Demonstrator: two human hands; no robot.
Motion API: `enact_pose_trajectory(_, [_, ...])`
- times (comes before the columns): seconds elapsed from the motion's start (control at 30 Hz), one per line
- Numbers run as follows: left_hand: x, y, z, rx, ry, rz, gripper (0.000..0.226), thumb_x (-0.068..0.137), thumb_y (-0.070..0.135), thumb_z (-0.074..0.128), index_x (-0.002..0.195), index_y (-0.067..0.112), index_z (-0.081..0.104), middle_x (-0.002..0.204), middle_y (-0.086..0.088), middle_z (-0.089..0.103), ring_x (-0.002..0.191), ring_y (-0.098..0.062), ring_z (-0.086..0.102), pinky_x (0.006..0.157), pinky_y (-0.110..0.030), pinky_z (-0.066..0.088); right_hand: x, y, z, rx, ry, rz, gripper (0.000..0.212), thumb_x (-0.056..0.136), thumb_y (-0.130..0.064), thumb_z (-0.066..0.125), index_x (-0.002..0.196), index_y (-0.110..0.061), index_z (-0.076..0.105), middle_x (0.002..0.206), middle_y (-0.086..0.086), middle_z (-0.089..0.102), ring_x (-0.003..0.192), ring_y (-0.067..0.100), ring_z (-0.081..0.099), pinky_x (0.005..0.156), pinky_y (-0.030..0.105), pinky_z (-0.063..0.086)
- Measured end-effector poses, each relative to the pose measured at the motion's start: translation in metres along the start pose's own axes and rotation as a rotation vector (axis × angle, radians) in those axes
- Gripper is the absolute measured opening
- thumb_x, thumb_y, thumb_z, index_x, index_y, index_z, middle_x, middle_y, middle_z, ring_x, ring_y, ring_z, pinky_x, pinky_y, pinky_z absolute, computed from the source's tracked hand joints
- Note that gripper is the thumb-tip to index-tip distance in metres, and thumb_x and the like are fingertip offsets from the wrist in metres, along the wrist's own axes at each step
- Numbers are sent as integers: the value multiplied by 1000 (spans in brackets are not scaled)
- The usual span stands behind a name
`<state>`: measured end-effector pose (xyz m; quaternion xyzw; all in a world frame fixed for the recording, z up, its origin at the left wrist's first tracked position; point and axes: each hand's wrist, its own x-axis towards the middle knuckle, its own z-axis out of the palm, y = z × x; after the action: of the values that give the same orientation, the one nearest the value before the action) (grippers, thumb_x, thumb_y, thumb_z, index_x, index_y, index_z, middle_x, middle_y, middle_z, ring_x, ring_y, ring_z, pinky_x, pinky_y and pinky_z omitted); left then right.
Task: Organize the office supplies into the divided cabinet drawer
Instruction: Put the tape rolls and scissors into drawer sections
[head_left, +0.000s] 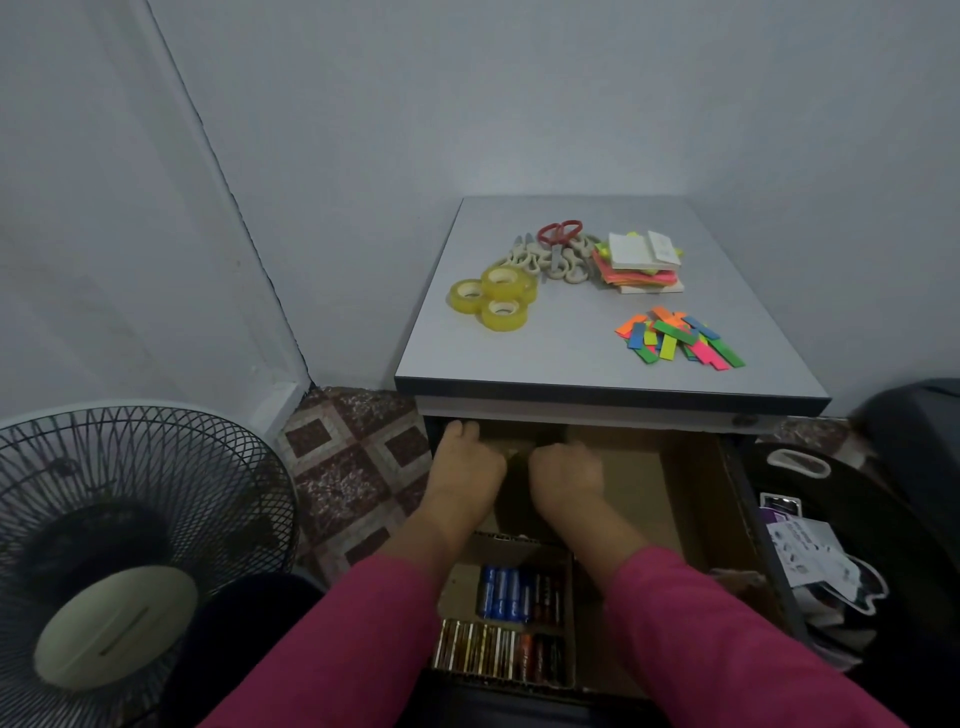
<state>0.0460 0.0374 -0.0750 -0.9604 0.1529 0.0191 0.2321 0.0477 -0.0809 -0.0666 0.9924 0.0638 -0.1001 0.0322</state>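
Both hands reach deep inside the open drawer, fingers hidden.

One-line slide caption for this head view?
Both hands, left hand and right hand, reach into the divided drawer; tape rolls wait on the cabinet top.

No text is legible: printing on the batteries and the white packet is too blurred.

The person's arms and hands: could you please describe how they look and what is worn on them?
Both arms wear long magenta-pink sleeves, the left sleeve and the right sleeve, each ending short of the wrist. The left hand and right hand are bare: no gloves, rings, watch or bracelets visible from this view.
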Motion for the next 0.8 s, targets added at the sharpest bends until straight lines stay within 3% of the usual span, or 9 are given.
enact_pose_trajectory(0.1, [-3,-1,1,-101,82,4,14,86,12,52,87,18,65,88,-2,64,101,-24,47,91,-38,30,-3,1,2,32,29,-6,29,94,-9,50,121,-9,61,125,10,55,117,27,51,87,33,46])
enact_pose_trajectory(0.27, [-6,-2,4,-26,44,74,15,87,17,52,91,15,66,90,-3,66,101,-24,49,101,-40,25,-6,2,2,-11,19,-9,25,96,-11,46,115,-12,63,120,9,60,115,24,51,86,32,45])
enact_pose_trajectory(0.37, [-5,-1,3,-5,-11,88,12,88,16,53,89,16,66,94,-2,67,108,-25,48,113,-44,12,-6,1,1,-56,2,-18,25,96,-13,47,116,-12,62,121,9,59,115,23,51,85,31,45])
enact_pose_trajectory(0.53, [-5,-1,0,24,-60,99,11,88,17,56,87,17,67,98,-1,67,115,-25,45,116,-49,0,-5,2,1,-123,-11,-33,28,97,-13,46,122,-10,58,125,10,57,116,24,49,86,31,44])
enact_pose_trajectory(0.67, [-8,-1,-1,-38,23,86,12,86,11,53,79,16,61,90,-2,66,106,-24,50,117,-46,6,-6,3,0,-127,5,-46,23,95,-15,47,113,-14,61,118,8,60,111,23,51,87,32,40])
enact_pose_trajectory(0.73, [-10,-2,1,-129,121,59,15,86,11,49,75,17,56,85,-2,65,98,-22,52,115,-42,14,-9,4,2,-83,81,-43,18,93,-20,48,103,-18,64,108,4,64,108,22,53,94,37,33])
enact_pose_trajectory(0.8, [-11,-3,0,-262,243,22,20,87,14,45,74,18,60,80,-2,65,89,-22,55,103,-39,28,-16,5,4,-2,233,-23,19,91,-25,50,97,-20,68,103,1,65,108,24,54,101,45,27])
